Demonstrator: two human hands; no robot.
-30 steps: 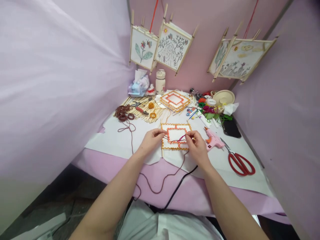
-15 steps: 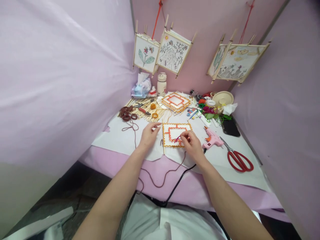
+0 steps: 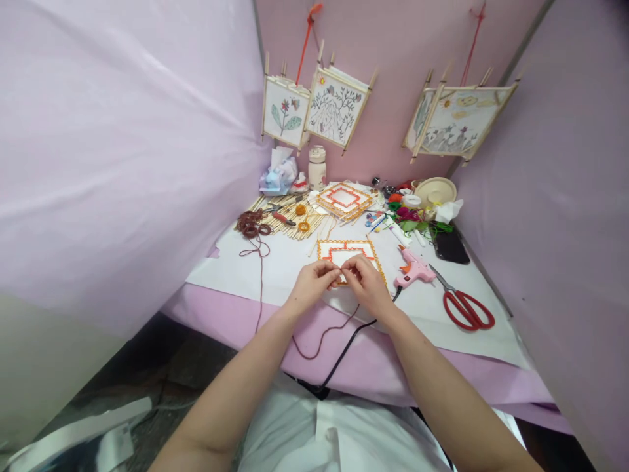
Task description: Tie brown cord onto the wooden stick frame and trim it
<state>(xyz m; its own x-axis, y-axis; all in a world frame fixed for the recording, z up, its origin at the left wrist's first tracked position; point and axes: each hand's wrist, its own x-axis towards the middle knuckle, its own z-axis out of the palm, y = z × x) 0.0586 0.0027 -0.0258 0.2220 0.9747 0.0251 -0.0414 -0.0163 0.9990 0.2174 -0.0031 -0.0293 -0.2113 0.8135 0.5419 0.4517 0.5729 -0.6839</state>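
Over the lower part of a white panel (image 3: 346, 261) edged in yellow and orange wavy trim, my two hands meet with fingertips almost touching. My left hand (image 3: 317, 282) is closed in a pinch; whatever lies between its fingers is too small to make out. My right hand (image 3: 366, 280) pinches too, and the short purple yarn seen in it a moment ago is now hidden by the fingers. Below the hands, a brown cord (image 3: 314, 356) droops over the table's front edge. To the right of the panel lie a pink glue gun (image 3: 415, 269) and red-handled scissors (image 3: 466, 308).
A brown cord bundle (image 3: 251, 224), pliers (image 3: 284, 219) and thin sticks (image 3: 289, 229) lie at the back left. Behind the panel rests a similar trimmed panel (image 3: 344, 200). A bottle (image 3: 317, 169), colored yarn (image 3: 407, 215) and a phone (image 3: 451, 246) stand or lie around. Decorated lanterns (image 3: 339, 108) hang above.
My left hand has moved right and down from the panel's left edge and closed into a pinch. My right hand has shifted slightly left to meet it, and the purple yarn has gone from sight.
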